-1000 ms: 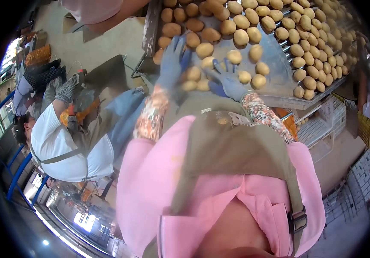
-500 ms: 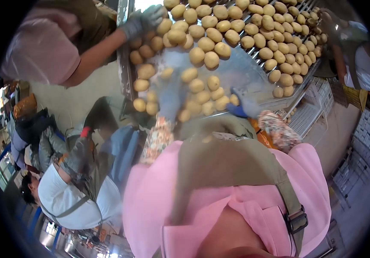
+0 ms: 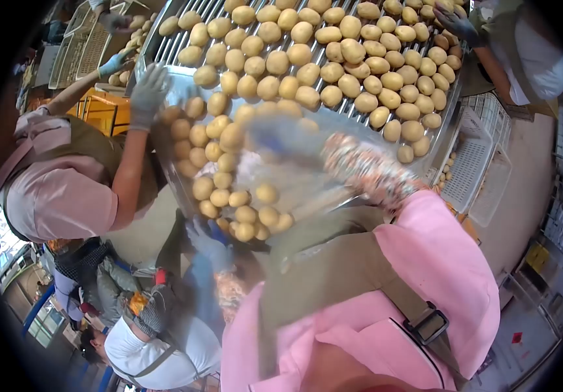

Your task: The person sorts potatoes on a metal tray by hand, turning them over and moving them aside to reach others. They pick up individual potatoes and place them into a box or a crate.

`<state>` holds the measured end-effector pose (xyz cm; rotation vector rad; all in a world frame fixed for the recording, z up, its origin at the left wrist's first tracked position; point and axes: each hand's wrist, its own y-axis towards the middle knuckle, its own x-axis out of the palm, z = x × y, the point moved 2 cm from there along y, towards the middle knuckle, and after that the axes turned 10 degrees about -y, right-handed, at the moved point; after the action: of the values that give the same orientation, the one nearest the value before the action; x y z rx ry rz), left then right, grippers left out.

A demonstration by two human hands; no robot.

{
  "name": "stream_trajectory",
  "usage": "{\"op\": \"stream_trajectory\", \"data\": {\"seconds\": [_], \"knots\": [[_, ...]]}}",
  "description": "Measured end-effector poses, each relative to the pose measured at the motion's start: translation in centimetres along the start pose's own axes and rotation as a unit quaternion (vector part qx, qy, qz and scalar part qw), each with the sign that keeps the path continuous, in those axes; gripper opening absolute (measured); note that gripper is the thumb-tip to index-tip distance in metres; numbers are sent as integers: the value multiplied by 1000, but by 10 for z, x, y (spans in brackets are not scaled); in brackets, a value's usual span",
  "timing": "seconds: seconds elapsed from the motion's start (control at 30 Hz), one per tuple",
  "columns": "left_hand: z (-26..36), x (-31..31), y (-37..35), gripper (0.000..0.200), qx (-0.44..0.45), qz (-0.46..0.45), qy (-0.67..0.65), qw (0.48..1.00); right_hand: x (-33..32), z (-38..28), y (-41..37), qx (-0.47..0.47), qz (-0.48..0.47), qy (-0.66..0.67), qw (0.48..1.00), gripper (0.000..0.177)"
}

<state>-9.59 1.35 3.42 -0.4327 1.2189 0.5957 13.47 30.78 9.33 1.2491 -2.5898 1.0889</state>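
Potatoes (image 3: 267,193) lie loosely grouped on a metal sorting tray (image 3: 324,191) in front of me. More of them cover the roller bed (image 3: 171,46) beyond it. My right hand (image 3: 282,138), in a grey and blue glove, is stretched across the tray over the potatoes. Motion smears its fingers, so its grip and any contact cannot be made out. My left hand (image 3: 211,244), gloved in grey and blue, is low at the tray's near left edge, beside the closest potatoes. Its fingers are stretched out and hold nothing visible.
At the left, a co-worker's gloved hand (image 3: 150,97) is raised by the tray edge, with another gloved hand (image 3: 115,63) beyond. A co-worker's hand (image 3: 458,25) reaches in at the far right. White plastic crates (image 3: 469,155) stand right of the tray. Another person (image 3: 157,346) is at lower left.
My right hand has swung leftward from the tray's near right over the potatoes. My left hand has drawn back to the near edge. The view has turned; the near potatoes sit further left.
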Motion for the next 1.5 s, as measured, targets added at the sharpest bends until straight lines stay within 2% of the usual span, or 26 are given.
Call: {"op": "stream_trajectory", "data": {"seconds": [0.1,0.13,0.17,0.2,0.23,0.37,0.4,0.43,0.57,0.6,0.67,0.7,0.73,0.8,0.83,0.87,0.9,0.97,1.03,1.1,1.13,1.17,1.23,1.37,1.43,1.5], "knots": [[-3,17,39,50,53,54,59,995,-148,-32,14,-91,368,112,919,30],[17,15,58,51,78,45,36,995,-245,-5,42,-134,498,-228,826,33],[34,22,75,52,81,48,24,995,-266,-23,7,-303,577,-397,646,38],[53,28,92,52,84,50,13,995,-279,-18,-12,-126,617,-603,489,42],[99,10,108,51,106,-5,3,994,-290,17,-10,8,578,-635,513,44],[185,71,153,53,191,-6,-198,961,-238,82,-25,20,466,-731,498,47],[193,99,155,54,184,-40,-87,978,-204,87,-37,-21,451,-699,555,49],[247,62,159,68,70,-216,84,970,-169,88,-46,-67,434,-664,606,51],[231,106,140,76,119,-306,66,942,-80,145,-49,7,225,-729,647,55],[232,98,121,66,140,-225,9,964,-55,151,-59,-70,202,-695,686,55],[218,84,101,68,73,-284,-63,954,-36,154,-68,-146,180,-656,719,54],[205,79,89,71,5,-337,-138,931,-30,155,-70,-221,103,-593,767,48],[177,85,71,75,71,-273,-124,951,-26,154,-74,-291,23,-520,803,42],[158,71,41,64,112,-234,-120,958,-58,138,-71,-18,133,-65,989,27],[146,64,26,61,119,-225,-134,958,-88,75,-97,102,12,142,985,23],[133,58,13,60,75,-202,-120,969,-124,99,-54,-74,169,177,967,27],[120,53,1,58,33,-178,-105,978,-156,59,-61,-109,300,35,947,30],[102,37,-18,57,92,-143,-72,983,-212,15,-56,-178,353,17,918,32],[99,19,-28,55,108,-64,-77,989,-246,-13,-43,-294,500,-266,770,39],[92,19,-35,56,81,-51,-84,992,-276,-40,-8,-382,580,-503,514,46],[95,16,-37,54,49,-48,-120,990,-301,-41,33,-287,551,-611,490,52],[98,14,-39,53,19,-46,-157,986,-274,-45,36,-338,536,-604,483,53],[105,18,-45,50,34,-30,-179,983,-233,-34,63,-89,357,-703,609,60],[131,17,-46,49,72,-51,-128,988,-117,69,46,-165,341,-739,557,50],[135,20,-52,48,61,-49,-150,986,-105,32,10,-182,336,-754,534,42],[133,21,-56,48,69,-34,-164,983,-133,5,-7,-187,-118,-490,843,40]]}}
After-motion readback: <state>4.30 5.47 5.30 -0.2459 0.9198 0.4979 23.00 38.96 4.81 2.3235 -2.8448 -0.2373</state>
